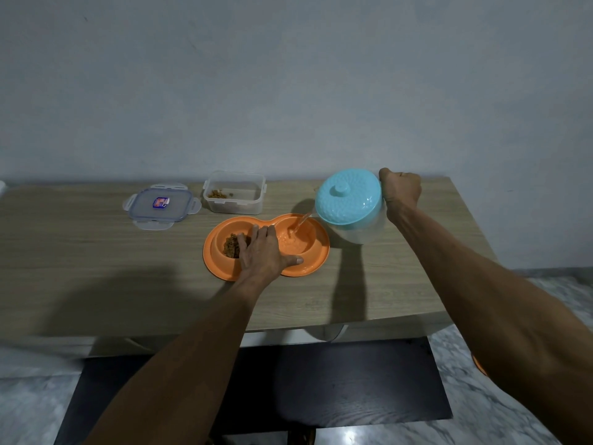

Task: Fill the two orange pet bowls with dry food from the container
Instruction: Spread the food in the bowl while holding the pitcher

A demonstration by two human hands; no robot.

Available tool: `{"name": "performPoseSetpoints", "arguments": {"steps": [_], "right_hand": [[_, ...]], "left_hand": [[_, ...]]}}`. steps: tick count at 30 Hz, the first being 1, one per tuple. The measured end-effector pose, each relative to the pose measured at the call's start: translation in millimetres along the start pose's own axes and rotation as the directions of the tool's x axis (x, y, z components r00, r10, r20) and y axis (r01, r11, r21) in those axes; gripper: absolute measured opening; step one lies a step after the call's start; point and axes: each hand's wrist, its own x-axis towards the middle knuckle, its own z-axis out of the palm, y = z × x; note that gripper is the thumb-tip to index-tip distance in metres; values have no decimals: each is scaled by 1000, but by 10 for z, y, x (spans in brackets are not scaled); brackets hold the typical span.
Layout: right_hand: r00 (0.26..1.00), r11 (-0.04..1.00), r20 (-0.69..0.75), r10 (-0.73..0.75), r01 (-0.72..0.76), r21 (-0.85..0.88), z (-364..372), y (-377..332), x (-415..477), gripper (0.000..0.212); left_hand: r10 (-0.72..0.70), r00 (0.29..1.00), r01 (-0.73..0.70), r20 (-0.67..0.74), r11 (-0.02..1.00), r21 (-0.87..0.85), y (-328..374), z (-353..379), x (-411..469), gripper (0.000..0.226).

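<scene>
An orange double pet bowl (pixel 221 268) lies in the middle of the wooden table. Its left well holds brown dry food (pixel 231 245). Its right well (pixel 301 240) holds clear liquid. My left hand (pixel 261 252) rests flat on the bowl's middle, fingers straight. My right hand (pixel 401 189) grips the handle of a clear jug with a blue lid (pixel 348 197), tilted left, and a thin stream falls from it into the right well. The clear food container (pixel 233 194) stands behind the bowl with a few bits of food left in it.
The container's clear lid (pixel 160 205) lies flat at the back left of the table (pixel 96 252). A wall stands right behind the table. A dark chair seat (pixel 353 380) is below the front edge, over a marble floor.
</scene>
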Motion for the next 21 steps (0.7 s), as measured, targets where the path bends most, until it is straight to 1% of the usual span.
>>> {"name": "performPoseSetpoints", "arguments": {"steps": [7,21], "right_hand": [[1000,1000,14,3,-3,0,-21,-6,0,33],[999,1000,31,-8,8,15,-27,-40,-24,37]], "left_hand": [[-1,1000,1,7,1000,2,-1,0,2,106],[-3,1000,3,-1,1000,14,-3,2,7,107]]}}
